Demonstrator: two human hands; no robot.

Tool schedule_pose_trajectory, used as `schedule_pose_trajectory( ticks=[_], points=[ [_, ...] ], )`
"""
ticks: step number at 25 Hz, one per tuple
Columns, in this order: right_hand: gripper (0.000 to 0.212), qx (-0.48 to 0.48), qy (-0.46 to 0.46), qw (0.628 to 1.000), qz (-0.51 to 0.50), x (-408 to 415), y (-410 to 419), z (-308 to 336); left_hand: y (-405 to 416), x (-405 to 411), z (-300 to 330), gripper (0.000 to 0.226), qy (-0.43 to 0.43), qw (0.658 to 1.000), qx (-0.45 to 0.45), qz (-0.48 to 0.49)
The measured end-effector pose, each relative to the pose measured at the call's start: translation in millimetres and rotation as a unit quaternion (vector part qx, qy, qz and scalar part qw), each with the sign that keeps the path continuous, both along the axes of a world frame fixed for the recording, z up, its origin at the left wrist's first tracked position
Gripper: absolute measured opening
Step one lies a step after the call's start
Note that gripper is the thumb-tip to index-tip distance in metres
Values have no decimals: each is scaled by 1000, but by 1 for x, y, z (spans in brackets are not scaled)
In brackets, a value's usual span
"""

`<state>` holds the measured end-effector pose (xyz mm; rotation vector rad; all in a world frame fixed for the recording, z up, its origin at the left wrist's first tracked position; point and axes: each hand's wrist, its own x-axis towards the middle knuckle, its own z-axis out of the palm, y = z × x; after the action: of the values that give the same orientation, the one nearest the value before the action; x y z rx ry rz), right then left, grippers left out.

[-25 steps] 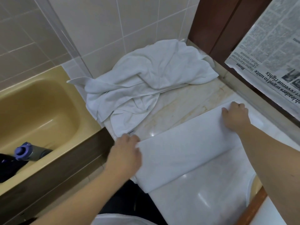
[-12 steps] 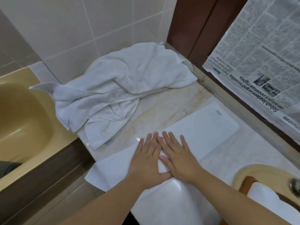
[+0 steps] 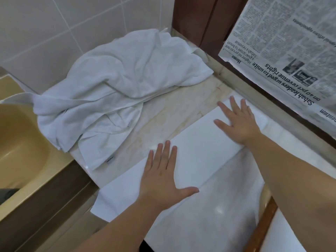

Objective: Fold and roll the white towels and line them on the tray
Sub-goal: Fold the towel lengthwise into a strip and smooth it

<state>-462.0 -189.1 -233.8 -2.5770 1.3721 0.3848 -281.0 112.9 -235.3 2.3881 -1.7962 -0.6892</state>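
Left hand (image 3: 161, 180): flat, palm down, on the near-left part of the folded towel (image 3: 196, 153); its fingers (image 3: 167, 151) are straight and slightly spread, the thumb stretched out to the right along the towel's near edge.
Right hand (image 3: 238, 122): flat on the far-right part of the same towel, fingers straight and fanned apart, holding nothing.
Folded towel: a long white strip lying diagonally across the worktop (image 3: 209, 211), directly under both palms; its left end hangs over the worktop's edge.
Towel pile (image 3: 118, 84): crumpled white towels heaped in the far corner against the tiled wall, apart from both hands.
Surroundings: a yellow bathtub (image 3: 21, 142) at left; a newspaper (image 3: 283, 50) hangs at upper right.
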Motion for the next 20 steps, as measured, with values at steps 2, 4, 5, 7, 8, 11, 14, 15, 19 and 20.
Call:
schedule_pose_trajectory(
  ticks=[2, 4, 5, 7, 8, 11, 14, 15, 19, 20],
  points=[
    [79, 7, -8, 1000, -21, -1, -4, 1, -1, -1, 1, 135, -6, 1000, 8, -5],
    [75, 10, -29, 996, -86, 5, 3, 1, -1, -2, 3, 136, -7, 1000, 9, -4],
    [71, 1, -47, 990, -134, 10, 14, 3, -1, -3, 4, 136, -8, 1000, 10, -4],
    [68, -17, -85, 976, -201, 31, 54, 8, -2, -4, 6, 136, -9, 1000, 16, -2],
    [68, -8, -96, 975, -201, 44, 79, 11, -2, -5, 8, 135, -8, 1000, 16, 0],
    [70, 56, -54, 988, -136, 66, 142, 7, -4, -11, 10, 131, -3, 1000, 17, -1],
    [72, 52, -26, 991, -123, 50, 142, -2, -5, -17, 10, 122, 1, 999, 14, -31],
    [72, 45, -27, 991, -123, 43, 135, -2, -5, -18, 9, 118, 3, 999, 11, -48],
    [73, 22, -28, 991, -126, 24, 102, -2, -3, -22, 5, 108, -7, 995, -9, -102],
    [73, 20, -27, 991, -129, 20, 93, -1, -3, -22, 5, 107, -9, 994, -12, -108]
  ],
)
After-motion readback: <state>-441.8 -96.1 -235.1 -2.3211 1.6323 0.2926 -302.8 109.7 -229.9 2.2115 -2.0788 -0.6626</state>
